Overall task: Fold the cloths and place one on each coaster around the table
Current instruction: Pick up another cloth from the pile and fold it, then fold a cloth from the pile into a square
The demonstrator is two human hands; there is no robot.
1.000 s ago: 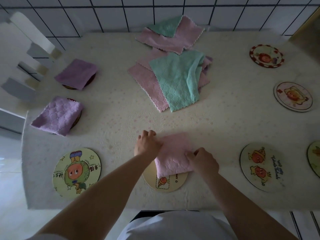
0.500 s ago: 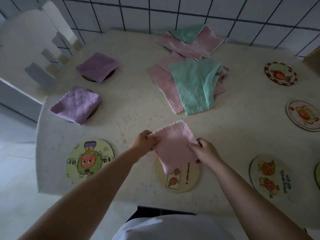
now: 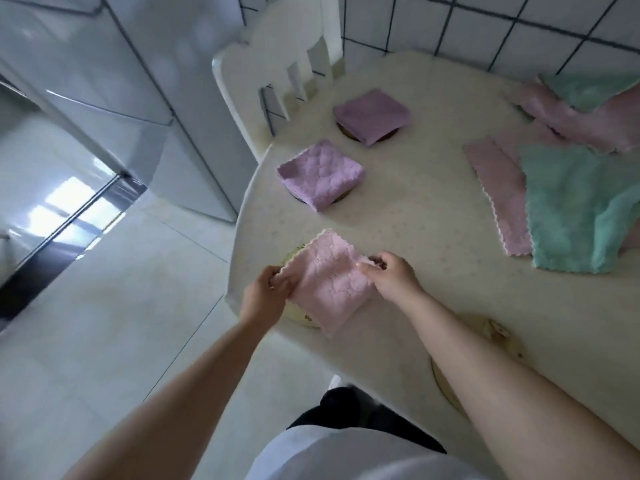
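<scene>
- The left hand (image 3: 265,292) pinches the left corner of a folded pink cloth (image 3: 327,284), its fingers (image 3: 277,277) curled around the scalloped edge.
- The right hand (image 3: 393,277) grasps the opposite corner of the same cloth, with fingers bent over the fabric.
- The pink cloth is stretched between the two hands at the near left edge of the desk (image 3: 415,216), lying over a round coaster (image 3: 294,311) of which only slivers show above and below the cloth; it seems to rest on the coaster, though the blur makes contact hard to confirm.
- A folded lilac cloth (image 3: 320,174) sits on a second coaster farther along the left edge, with a thin arc of that coaster peeking out at its near side.
- Another folded purple cloth (image 3: 372,116) covers a third coaster beyond it, near the desk's far left corner.
- At the right, unfolded cloths lie in a loose heap: a green cloth (image 3: 575,213) overlaps a flat pink one (image 3: 498,192), and farther back a second green cloth (image 3: 588,91) lies on more pink fabric.
- A further coaster (image 3: 446,386) is partly hidden under the right forearm at the near edge.
- A white chair (image 3: 277,67) stands against the desk's left side, beside a tiled wall (image 3: 485,22).
</scene>
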